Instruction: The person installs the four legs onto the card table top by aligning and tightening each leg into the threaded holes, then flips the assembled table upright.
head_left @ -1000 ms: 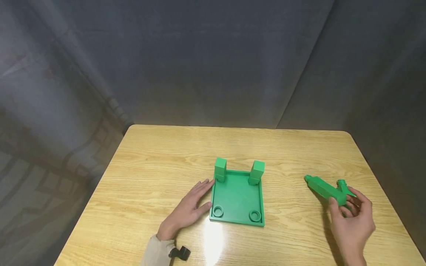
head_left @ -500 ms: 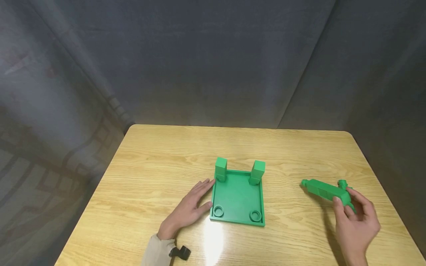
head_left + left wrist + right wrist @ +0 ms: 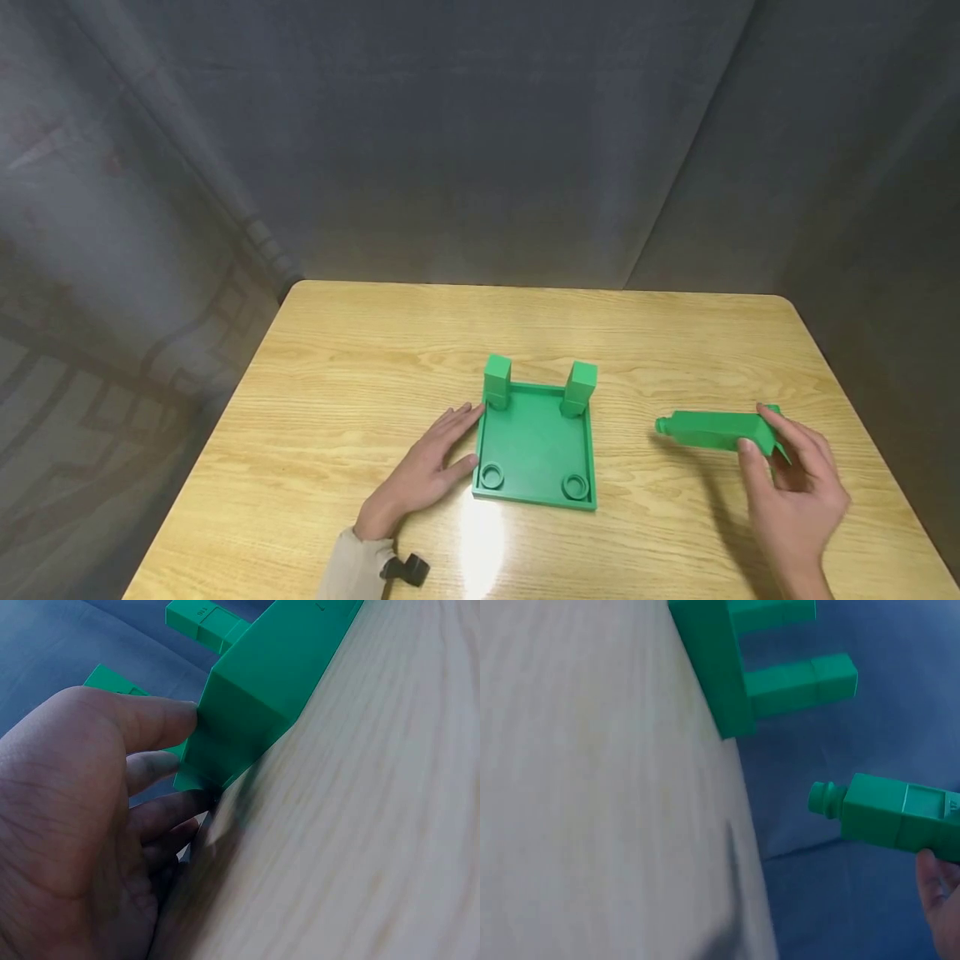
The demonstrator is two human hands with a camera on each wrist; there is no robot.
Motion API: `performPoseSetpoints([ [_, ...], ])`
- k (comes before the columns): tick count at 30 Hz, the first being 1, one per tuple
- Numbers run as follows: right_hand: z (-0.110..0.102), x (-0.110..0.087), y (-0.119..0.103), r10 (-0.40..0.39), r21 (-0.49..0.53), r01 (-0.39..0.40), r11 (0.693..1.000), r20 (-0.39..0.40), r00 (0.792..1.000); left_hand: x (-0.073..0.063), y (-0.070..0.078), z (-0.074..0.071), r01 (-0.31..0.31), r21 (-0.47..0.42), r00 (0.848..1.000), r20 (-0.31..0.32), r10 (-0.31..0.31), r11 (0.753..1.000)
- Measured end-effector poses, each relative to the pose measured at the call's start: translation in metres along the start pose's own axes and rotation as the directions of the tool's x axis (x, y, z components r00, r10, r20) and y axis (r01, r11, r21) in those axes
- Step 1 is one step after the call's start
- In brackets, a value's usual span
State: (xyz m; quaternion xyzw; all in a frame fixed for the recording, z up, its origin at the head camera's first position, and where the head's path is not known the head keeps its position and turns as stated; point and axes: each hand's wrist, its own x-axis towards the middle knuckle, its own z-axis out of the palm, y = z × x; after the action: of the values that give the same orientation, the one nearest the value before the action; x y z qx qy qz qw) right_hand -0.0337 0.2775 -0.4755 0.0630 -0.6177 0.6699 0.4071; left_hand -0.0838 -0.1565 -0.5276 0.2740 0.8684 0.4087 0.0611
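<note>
Green leg point(image 3: 712, 430), pinched in the right hand point(image 3: 801, 500), hangs above the table point(image 3: 360, 350), right of the tray point(image 3: 534, 450); best leave its knob point(image 3: 663, 426) unobstructed! Left hand point(image 3: 420, 473), fingers extended, looks nicely placed for bracing.

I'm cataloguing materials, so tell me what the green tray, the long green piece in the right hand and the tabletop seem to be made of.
Tray: probably plastic, satin finish; uniform green, crisp edges.
Long piece: likely similar plastic, also satin; even color, smooth faces, molded-looking neck.
Tabletop: wood or wood-look laminate, fairly glossy; grain lines and a bright glare patch.
</note>
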Motion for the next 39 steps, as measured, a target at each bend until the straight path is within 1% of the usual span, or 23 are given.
performPoseSetpoints([
  [2,0.006,0.003,-0.002,-0.021,0.009,0.021,1.000,0.031,0.999,0.000,-0.001,0.000,-0.002,0.002,1.000,-0.001,0.002,1.000],
  [6,0.020,0.007,-0.009,-0.059,0.099,0.048,0.994,0.106,0.993,-0.001,-0.001,0.001,0.000,0.004,1.000,-0.001,0.000,1.000],
  [7,0.024,0.008,-0.011,-0.070,0.103,0.057,0.993,0.124,0.990,-0.001,0.000,0.000,0.002,0.002,1.000,0.000,-0.002,1.000],
  [11,0.042,0.010,-0.019,-0.106,0.183,0.072,0.980,0.178,0.978,-0.001,0.001,0.000,0.014,-0.009,1.000,0.006,-0.014,1.000],
  [16,0.066,0.010,-0.025,-0.164,0.248,0.104,0.963,0.235,0.958,-0.001,0.001,0.000,0.031,-0.004,0.999,0.013,-0.031,0.999],
  [21,0.087,0.007,-0.024,-0.188,0.218,0.119,0.969,0.328,0.926,-0.002,0.001,-0.001,0.031,-0.006,0.999,0.011,-0.031,1.000],
  [24,0.099,0.002,-0.021,-0.196,0.189,0.130,0.973,0.389,0.900,-0.002,0.000,-0.001,0.030,-0.006,0.999,0.009,-0.030,1.000],
  [30,0.123,-0.011,-0.018,-0.222,0.159,0.165,0.973,0.484,0.846,-0.001,-0.004,0.002,0.034,0.000,0.999,0.001,-0.034,0.999],
  [32,0.131,-0.014,-0.020,-0.212,0.139,0.164,0.977,0.509,0.834,-0.001,-0.004,0.002,0.037,0.000,0.999,-0.003,-0.037,0.999],
  [37,0.149,-0.021,-0.023,-0.159,0.079,0.139,0.987,0.560,0.813,0.000,-0.003,0.003,0.033,0.002,0.999,-0.007,-0.033,0.999],
  [39,0.154,-0.024,-0.022,-0.137,0.049,0.133,0.990,0.583,0.801,0.001,-0.002,0.002,0.027,0.001,1.000,-0.008,-0.027,1.000],
])
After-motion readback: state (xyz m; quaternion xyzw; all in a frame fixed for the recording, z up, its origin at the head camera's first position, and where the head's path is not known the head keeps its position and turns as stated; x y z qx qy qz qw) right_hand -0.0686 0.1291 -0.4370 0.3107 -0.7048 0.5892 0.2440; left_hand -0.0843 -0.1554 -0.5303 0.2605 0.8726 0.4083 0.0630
